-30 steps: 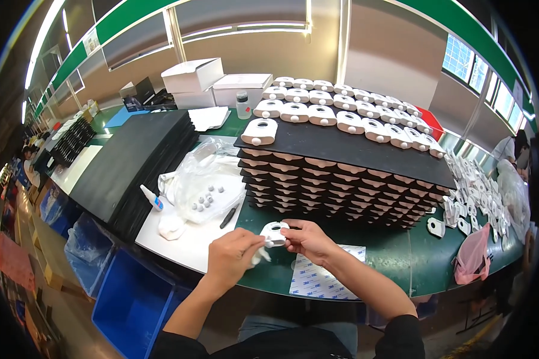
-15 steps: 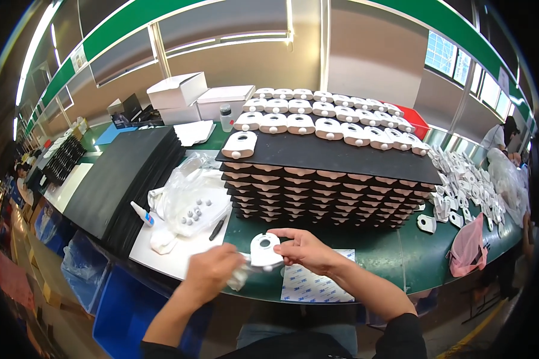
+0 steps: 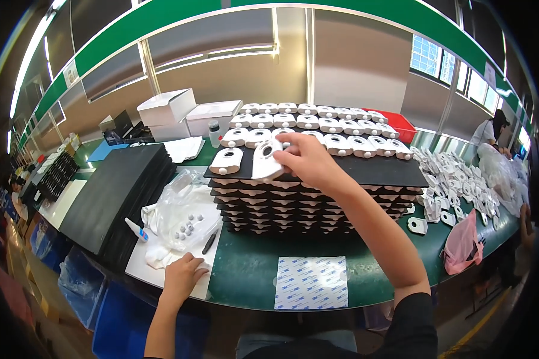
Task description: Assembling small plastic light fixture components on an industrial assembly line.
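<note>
My right hand [image 3: 305,157] pinches a white plastic housing [image 3: 265,165] with a round hole, tilted above the top black sheet [image 3: 341,169] of a layered stack. Rows of similar white housings [image 3: 338,143] stand on that sheet, and one lone housing [image 3: 226,161] sits at its front left corner. My left hand [image 3: 182,278] rests low on the white board [image 3: 199,289], thumb apart from the fingers, beside a white cloth [image 3: 159,256]. Above it lie a clear plastic bag [image 3: 176,194], several small grey knobs [image 3: 188,226] and a black pen [image 3: 209,243].
A glue bottle [image 3: 136,230] lies left of the cloth. Black sheets [image 3: 111,194] are piled farther left. A printed sheet [image 3: 311,283] lies at the front edge. On the right are a heap of loose housings [image 3: 455,173], a pink bag [image 3: 463,245] and a red bin [image 3: 398,124].
My right hand has carried the housing up and forward over the stack. My left hand has left the housing with the white cloth and moved down-left onto the white board.
</note>
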`<action>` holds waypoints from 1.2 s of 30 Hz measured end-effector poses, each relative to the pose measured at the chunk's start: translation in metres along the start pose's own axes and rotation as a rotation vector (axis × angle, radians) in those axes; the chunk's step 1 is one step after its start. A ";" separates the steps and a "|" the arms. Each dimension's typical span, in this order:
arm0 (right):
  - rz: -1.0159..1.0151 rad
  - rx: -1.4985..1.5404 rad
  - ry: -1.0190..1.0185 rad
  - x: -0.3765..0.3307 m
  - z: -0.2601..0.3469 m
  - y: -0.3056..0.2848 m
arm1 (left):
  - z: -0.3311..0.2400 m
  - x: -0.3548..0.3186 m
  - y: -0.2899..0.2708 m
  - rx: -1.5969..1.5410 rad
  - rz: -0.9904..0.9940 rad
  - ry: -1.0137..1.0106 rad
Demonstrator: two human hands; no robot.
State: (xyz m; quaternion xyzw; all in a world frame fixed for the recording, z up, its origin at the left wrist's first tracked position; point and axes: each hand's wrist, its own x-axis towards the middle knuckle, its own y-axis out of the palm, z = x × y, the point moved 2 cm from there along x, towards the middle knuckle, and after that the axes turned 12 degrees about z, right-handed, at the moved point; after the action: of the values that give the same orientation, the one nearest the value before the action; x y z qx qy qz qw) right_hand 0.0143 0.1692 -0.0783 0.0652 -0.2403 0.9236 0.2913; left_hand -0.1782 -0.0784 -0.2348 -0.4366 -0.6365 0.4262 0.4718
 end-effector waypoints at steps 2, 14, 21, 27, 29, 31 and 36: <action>0.074 0.155 0.179 0.018 -0.010 0.002 | -0.006 0.002 -0.004 -0.036 -0.010 -0.043; -0.123 -0.499 0.043 0.015 -0.013 -0.002 | -0.050 0.045 0.026 -1.768 0.497 -0.380; -0.419 -0.889 -0.837 -0.127 -0.018 -0.002 | -0.084 0.082 0.065 -2.214 0.686 -0.503; -0.782 -0.934 -0.241 -0.249 -0.137 -0.070 | -0.125 0.113 0.090 -2.186 0.832 -0.480; -0.828 -1.097 0.120 -0.273 -0.157 -0.106 | -0.133 0.120 0.099 -2.207 0.907 -0.420; -0.706 -1.171 0.318 -0.298 -0.171 -0.133 | -0.149 0.127 0.104 -2.192 1.031 -0.330; -0.349 -1.141 0.442 -0.317 -0.199 -0.158 | -0.147 0.127 0.109 -2.416 1.109 -0.298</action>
State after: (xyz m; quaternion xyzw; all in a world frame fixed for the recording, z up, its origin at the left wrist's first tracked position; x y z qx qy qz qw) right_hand 0.3689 0.2172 -0.2712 -0.2544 -0.6147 0.5806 0.4693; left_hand -0.0403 0.0905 -0.2817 -0.7260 -0.3967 -0.2232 -0.5154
